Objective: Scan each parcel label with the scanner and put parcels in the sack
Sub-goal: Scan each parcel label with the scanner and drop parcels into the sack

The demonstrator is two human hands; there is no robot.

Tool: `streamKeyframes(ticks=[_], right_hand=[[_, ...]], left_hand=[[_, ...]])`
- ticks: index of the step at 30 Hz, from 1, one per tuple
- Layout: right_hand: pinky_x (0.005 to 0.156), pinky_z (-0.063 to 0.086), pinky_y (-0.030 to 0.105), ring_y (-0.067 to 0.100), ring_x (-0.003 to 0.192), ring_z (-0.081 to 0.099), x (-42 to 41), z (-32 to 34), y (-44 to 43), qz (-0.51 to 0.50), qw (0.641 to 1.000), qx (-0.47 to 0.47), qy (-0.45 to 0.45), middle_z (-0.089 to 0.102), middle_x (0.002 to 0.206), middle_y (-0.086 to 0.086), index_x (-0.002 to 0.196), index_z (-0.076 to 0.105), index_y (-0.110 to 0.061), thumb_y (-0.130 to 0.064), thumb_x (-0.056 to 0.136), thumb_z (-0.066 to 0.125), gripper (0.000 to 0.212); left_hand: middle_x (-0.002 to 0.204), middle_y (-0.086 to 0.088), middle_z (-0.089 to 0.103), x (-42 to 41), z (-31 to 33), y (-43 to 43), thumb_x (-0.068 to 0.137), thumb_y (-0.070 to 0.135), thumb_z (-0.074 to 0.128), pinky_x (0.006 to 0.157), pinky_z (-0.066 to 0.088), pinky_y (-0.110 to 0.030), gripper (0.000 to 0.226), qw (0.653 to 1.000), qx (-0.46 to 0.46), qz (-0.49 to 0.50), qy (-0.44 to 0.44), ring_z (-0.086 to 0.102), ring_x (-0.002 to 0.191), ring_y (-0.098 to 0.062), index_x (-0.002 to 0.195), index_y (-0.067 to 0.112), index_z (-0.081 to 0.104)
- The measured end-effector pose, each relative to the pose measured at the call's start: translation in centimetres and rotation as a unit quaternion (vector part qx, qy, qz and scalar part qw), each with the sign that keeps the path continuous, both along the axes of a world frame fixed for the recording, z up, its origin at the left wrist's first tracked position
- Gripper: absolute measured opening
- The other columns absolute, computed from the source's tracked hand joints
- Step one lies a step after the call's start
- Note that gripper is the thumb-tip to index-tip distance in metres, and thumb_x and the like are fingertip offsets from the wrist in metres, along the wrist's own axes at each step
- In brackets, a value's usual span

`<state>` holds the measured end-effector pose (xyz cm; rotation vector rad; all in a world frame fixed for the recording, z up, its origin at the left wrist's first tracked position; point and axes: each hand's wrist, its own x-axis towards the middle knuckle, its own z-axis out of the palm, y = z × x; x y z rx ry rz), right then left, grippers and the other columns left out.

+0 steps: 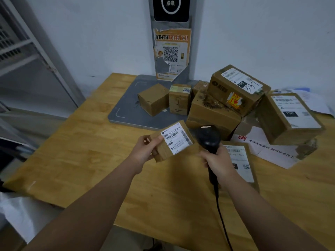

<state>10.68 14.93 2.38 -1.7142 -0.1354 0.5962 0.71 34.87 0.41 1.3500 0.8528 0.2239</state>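
Parcel (172, 142), a small cardboard box, hangs label-up just in front of the grey pad (126, 105), the left hand (145, 151) gripping its end with curled fingers. The right hand (217, 160) wraps its fingers round the barcode scanner (208, 138) beside it. Scanning seems under way, and several boxes (226, 98) on and beside the pad are left to do.

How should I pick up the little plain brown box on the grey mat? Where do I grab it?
Probably best to take the plain box from above, coming in from the left, with your grip across its near and far faces. The grey mat is bare on its left and front, but the box marked 4-1-2 stands close on its right side.
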Motion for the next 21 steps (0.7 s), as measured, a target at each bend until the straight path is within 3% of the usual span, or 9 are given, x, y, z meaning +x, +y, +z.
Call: streamKeyframes(ticks=[2,5,7,11,15,21], right_hand=[[0.056,0.047,0.032,0.017,0.054,0.054,-0.6,0.4,0.0,0.054,0.997,-0.046,-0.041,0.056,0.059,0.006,0.080,0.060,-0.012,-0.005,0.079,0.069,0.011],[0.049,0.045,0.027,0.013,0.041,0.050,-2.1,0.8,0.0,0.101,0.991,-0.054,-0.071,0.052,0.049,0.007,0.061,0.058,-0.007,-0.015,0.083,0.070,0.026],[0.046,0.044,0.024,0.010,0.038,0.051,-2.7,1.0,0.1,0.115,0.988,-0.066,-0.083,0.054,0.048,0.002,0.063,0.060,-0.008,-0.027,0.084,0.072,0.030],[0.045,0.044,0.020,0.007,0.039,0.053,-3.1,1.1,0.2,0.120,0.985,-0.091,-0.079,0.056,0.054,-0.002,0.098,0.062,-0.004,-0.036,0.084,0.072,0.036],[0.046,0.045,0.026,0.012,0.038,0.050,-3.1,1.5,0.0,0.125,0.986,-0.091,-0.069,0.051,0.046,0.000,0.075,0.059,-0.009,-0.031,0.085,0.070,0.027],[0.046,0.043,0.020,0.006,0.035,0.048,-3.4,2.0,-0.3,0.144,0.980,-0.112,-0.075,0.048,0.038,-0.005,0.061,0.053,-0.012,-0.013,0.084,0.063,0.026]], left_hand=[[0.129,-0.004,0.053,0.1,-0.1,0.5,0.084,0.044,0.069,0.088,0.052,-0.036,0.057,1.000,-0.002,0.001,-0.007,0.056,0.113,-0.020,0.130,0.027,0.040],[0.134,0.001,0.049,0.3,-0.3,0.7,0.084,0.048,0.067,0.093,0.050,-0.044,0.059,1.000,0.014,-0.013,-0.006,0.053,0.118,-0.021,0.133,0.033,0.038],[0.135,0.001,0.049,0.4,-0.5,0.8,0.085,0.046,0.067,0.090,0.049,-0.043,0.056,1.000,0.005,-0.008,-0.018,0.052,0.119,-0.021,0.133,0.033,0.040],[0.135,0.000,0.051,0.7,-0.7,0.8,0.085,0.039,0.070,0.093,0.048,-0.045,0.055,1.000,-0.007,0.003,-0.028,0.053,0.118,-0.021,0.132,0.032,0.044],[0.135,-0.002,0.049,1.1,-0.7,1.0,0.085,0.037,0.070,0.091,0.048,-0.043,0.052,0.999,-0.009,0.013,-0.030,0.052,0.119,-0.022,0.130,0.033,0.043],[0.136,-0.004,0.048,1.0,-0.6,1.6,0.086,0.037,0.069,0.091,0.047,-0.043,0.057,1.000,-0.012,0.021,-0.018,0.049,0.121,-0.024,0.134,0.033,0.039]])
